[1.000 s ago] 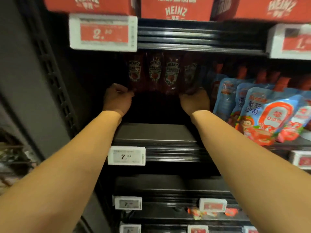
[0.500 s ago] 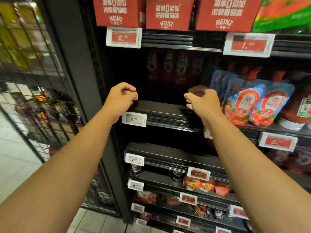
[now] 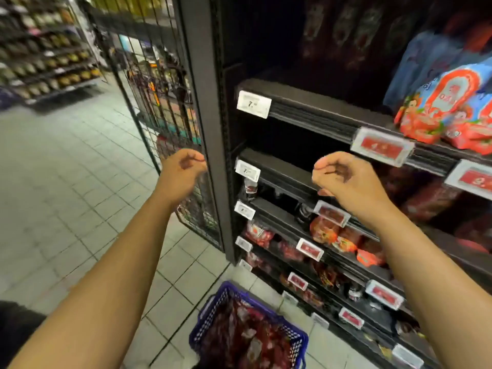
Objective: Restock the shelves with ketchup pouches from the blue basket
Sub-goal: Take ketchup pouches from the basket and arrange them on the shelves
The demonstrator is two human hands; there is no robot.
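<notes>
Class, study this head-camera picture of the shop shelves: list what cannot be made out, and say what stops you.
- Dark red ketchup pouches on the upper shelf: labels lost in shadow and blur.
- Blue plastic basket on the floor: near side cut off by the bottom edge; how many pouches it holds is unclear.
- White shelf price tag: only a 7 reads; small digits too tiny.
- Red price tags: numbers blurred.

White price tag (image 3: 253, 104) on top shelf edge reads "7." with small digits too blurred. White tag (image 3: 247, 170) one shelf down also starts "7.". Red tags (image 3: 382, 146) and pouch print unreadable.
</notes>
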